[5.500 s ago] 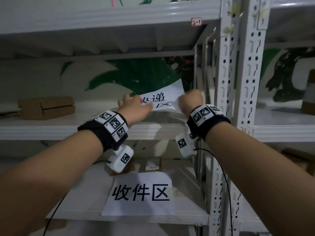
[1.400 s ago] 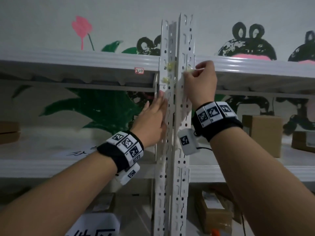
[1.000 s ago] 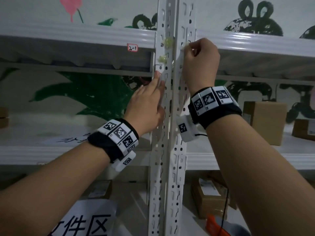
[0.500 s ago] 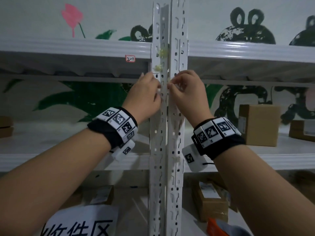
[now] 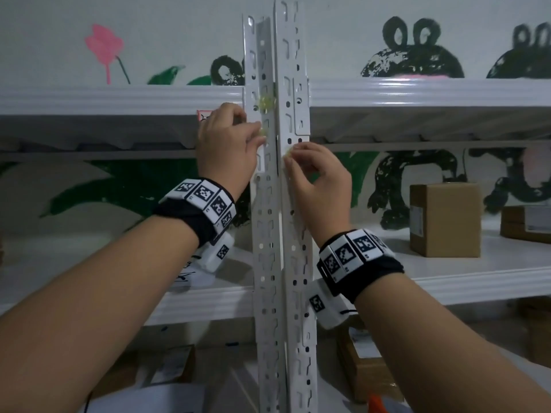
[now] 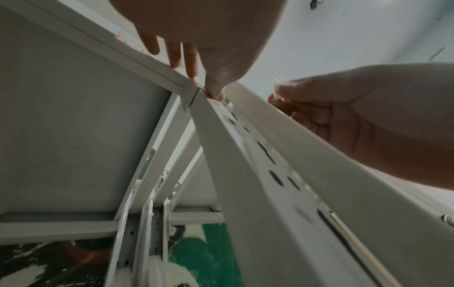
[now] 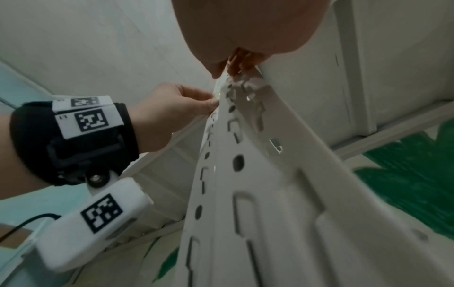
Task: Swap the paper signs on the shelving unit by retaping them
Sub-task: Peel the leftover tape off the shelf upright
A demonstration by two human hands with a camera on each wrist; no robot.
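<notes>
Two white perforated steel uprights stand side by side dead centre, ribbed with slots and round holes, and white shelf boards run off them left and right. On the right-hand middle shelf, two brown cardboard boxes: one upright carton and a flatter one at the frame's edge; more cartons sit on the level below. Both hands are up at the posts. The left hand pinches at a yellowish, crinkled wad of clear tape stuck on the left upright, thumb pressed to the metal, the other fingers straight and spread against the shelf beam in the wrist view. Just above it, a second tape wad clings to the same post. The right hand pinches a third small piece of clear tape between thumb and forefinger, right at the right-hand post's face, the remaining fingers curled in. As for the paper signs, one sheet lies flat on the middle shelf behind the left wrist, black strokes showing, and a white edge of another peeks in on the lower shelf at bottom.
</notes>
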